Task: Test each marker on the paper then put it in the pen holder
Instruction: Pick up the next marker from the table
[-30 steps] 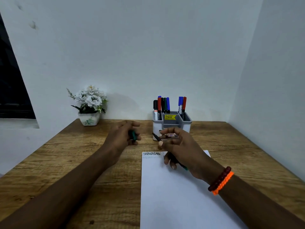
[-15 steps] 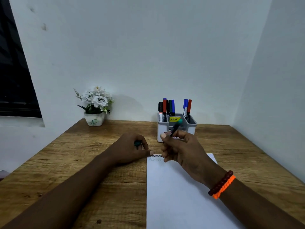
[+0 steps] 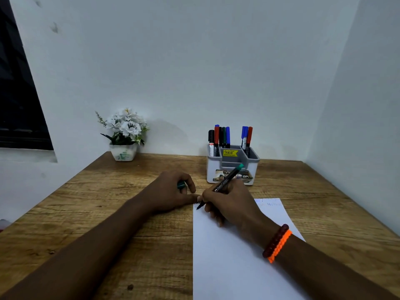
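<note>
At frame centre, the right hand (image 3: 229, 204) gripped a green-ended marker (image 3: 225, 182), tip touching the paper's (image 3: 227, 256) top-left corner. The left hand (image 3: 171, 195) clenched its green cap (image 3: 181, 185). The pen holder (image 3: 232, 167) stood just behind.

The right hand (image 3: 229, 202) covers the marker's (image 3: 227, 180) middle and part of the paper's (image 3: 227, 256) top edge. The green cap (image 3: 181, 185) sits mostly buried in the left hand (image 3: 173, 193) — the paper's near end runs off-frame. Faint scribbles (image 3: 273, 204) — unreadable.
</note>
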### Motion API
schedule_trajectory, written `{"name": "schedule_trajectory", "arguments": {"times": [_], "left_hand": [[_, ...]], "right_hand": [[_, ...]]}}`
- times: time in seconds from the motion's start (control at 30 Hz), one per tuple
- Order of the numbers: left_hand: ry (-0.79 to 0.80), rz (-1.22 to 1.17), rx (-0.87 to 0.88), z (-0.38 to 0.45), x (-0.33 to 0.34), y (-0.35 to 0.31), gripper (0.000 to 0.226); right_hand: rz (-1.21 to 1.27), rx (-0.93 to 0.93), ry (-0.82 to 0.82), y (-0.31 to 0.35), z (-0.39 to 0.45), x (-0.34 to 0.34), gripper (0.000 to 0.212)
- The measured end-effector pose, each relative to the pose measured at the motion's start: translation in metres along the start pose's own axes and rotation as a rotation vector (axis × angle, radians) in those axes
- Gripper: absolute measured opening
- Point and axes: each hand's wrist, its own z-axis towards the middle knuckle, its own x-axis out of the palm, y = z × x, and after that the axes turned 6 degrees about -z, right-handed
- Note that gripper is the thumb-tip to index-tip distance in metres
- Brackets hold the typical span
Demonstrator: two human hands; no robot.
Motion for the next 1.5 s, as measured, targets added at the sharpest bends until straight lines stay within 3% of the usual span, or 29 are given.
{"name": "schedule_trajectory", "arguments": {"times": [0.37, 1.5], "left_hand": [[0.01, -0.019, -0.017, 0.0009, -0.0002, 0.0018, 0.023], [0.019, -0.052, -0.028, -0.0002, -0.0004, 0.0012, 0.022]], "right_hand": [[-0.096, -0.016, 0.005, 0.001, -0.0016, 0.0042, 0.02], [-0.164, -0.034, -0.048, 0.0002, -0.0019, 0.0055, 0.024]]}}
